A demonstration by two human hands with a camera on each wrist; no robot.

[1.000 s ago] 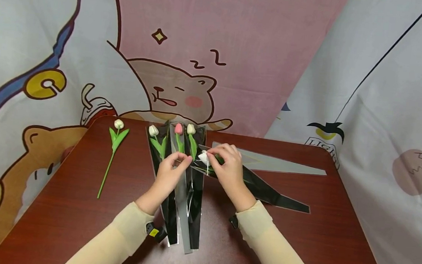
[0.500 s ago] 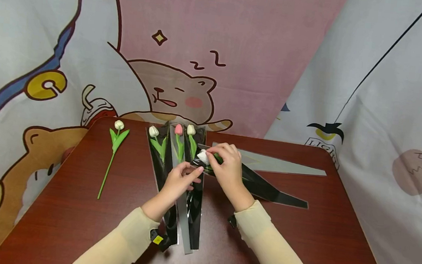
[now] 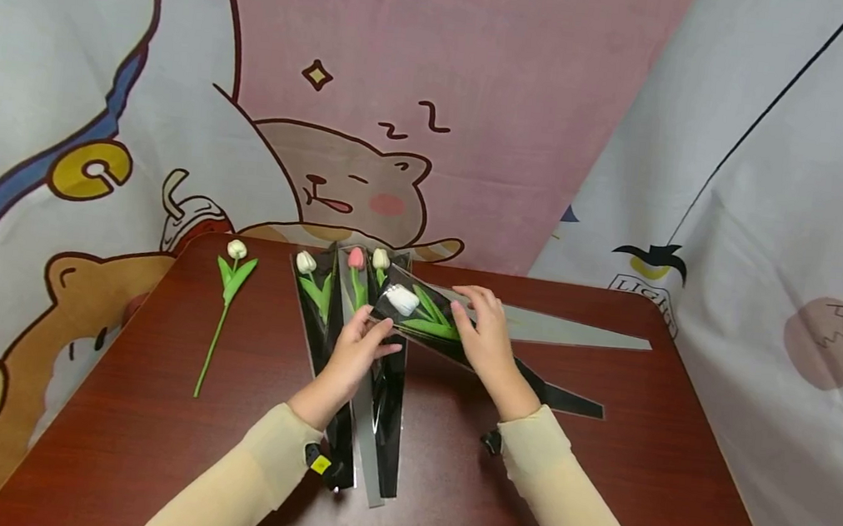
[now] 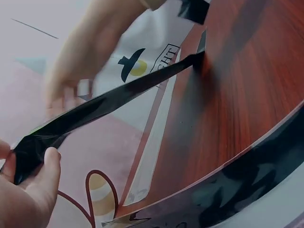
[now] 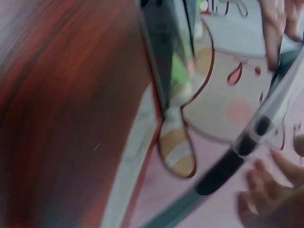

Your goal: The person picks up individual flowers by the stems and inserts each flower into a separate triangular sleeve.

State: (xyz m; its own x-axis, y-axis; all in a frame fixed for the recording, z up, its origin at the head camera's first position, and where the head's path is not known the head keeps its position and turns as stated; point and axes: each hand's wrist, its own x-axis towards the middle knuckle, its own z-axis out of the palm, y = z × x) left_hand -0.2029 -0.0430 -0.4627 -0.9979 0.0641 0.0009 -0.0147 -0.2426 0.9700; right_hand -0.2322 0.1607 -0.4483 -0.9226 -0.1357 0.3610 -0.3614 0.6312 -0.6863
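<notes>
My left hand (image 3: 347, 358) pinches the wide end of a black, clear-fronted flower sleeve (image 3: 571, 400), thumb on one side in the left wrist view. Inside that sleeve lies a white tulip (image 3: 402, 299) with green leaves, its head close to the wide end. The sleeve is raised at a slant, its narrow tail toward the right. My right hand (image 3: 492, 349) is beside the sleeve's middle with fingers apart, blurred in the right wrist view; whether a fingertip touches the sleeve is unclear. Beneath are sleeved tulips: a white one (image 3: 306, 263), a pink one (image 3: 357, 259) and another white one (image 3: 381, 259).
A loose white tulip (image 3: 237, 249) lies at the left of the brown table (image 3: 113, 436). A flat grey sleeve (image 3: 574, 328) lies behind the right hand. Printed cloth (image 3: 515, 137) hangs behind the table.
The right hand has let go of the tulip head and moved right along the sleeve. The left hand has moved to the sleeve's wide end and grips it. The tulip now shows inside.
</notes>
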